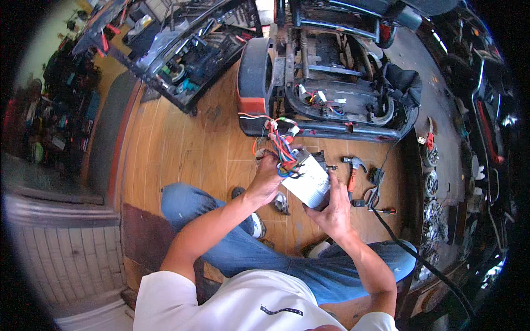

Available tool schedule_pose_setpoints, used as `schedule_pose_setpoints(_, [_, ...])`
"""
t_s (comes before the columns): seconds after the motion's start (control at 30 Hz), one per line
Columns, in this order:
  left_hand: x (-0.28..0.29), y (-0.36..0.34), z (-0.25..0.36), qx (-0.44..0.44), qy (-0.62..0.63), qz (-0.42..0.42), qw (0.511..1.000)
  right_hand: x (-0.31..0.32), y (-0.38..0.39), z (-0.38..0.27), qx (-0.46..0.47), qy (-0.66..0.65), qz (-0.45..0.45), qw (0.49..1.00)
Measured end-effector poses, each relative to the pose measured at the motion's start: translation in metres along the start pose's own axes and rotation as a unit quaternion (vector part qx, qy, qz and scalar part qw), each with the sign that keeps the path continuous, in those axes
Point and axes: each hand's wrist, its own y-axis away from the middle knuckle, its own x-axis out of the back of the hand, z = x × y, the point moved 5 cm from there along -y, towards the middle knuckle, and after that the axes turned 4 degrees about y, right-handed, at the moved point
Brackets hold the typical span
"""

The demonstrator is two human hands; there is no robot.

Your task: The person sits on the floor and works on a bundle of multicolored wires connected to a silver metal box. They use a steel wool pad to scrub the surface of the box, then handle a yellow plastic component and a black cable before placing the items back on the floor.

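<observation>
A silver box-shaped electronic controller [308, 182] with a finned side is held up over the floor between my hands. My right hand [333, 207] grips its right side and lower corner, fingers wrapped along the edge. Close to its upper left, my left hand [266, 179] is closed around part of the wire bundle [282, 146], whose red, blue, green and orange leads rise from the box with white connectors at their ends. The left fingertips are partly hidden by the wires.
Beyond my hands stands a black vehicle frame [342, 118] with loose connectors. A hammer [353, 171], a screwdriver [386, 210] and a black cable [408, 248] lie right. A tool cart [190, 102] stands far left; metal parts [430, 187] line the right edge.
</observation>
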Motion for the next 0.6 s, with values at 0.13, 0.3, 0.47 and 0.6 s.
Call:
schedule_pose_setpoints(0.13, [0.005,-0.003,-0.006,0.074,0.117,0.045,0.989,0.003,0.002,0.0,-0.005,-0.023,-0.013,1.0])
schedule_pose_setpoints(0.3, [0.011,-0.007,-0.02,0.17,0.242,0.069,0.953,-0.001,0.008,0.0,-0.034,-0.056,-0.021,0.998])
schedule_pose_setpoints(0.47, [0.013,-0.004,-0.028,0.208,0.228,0.067,0.949,-0.009,0.019,0.004,-0.014,-0.058,-0.002,0.998])
schedule_pose_setpoints(0.6, [0.007,-0.003,-0.029,0.193,0.226,0.05,0.954,-0.018,0.026,0.015,-0.033,-0.068,0.005,0.997])
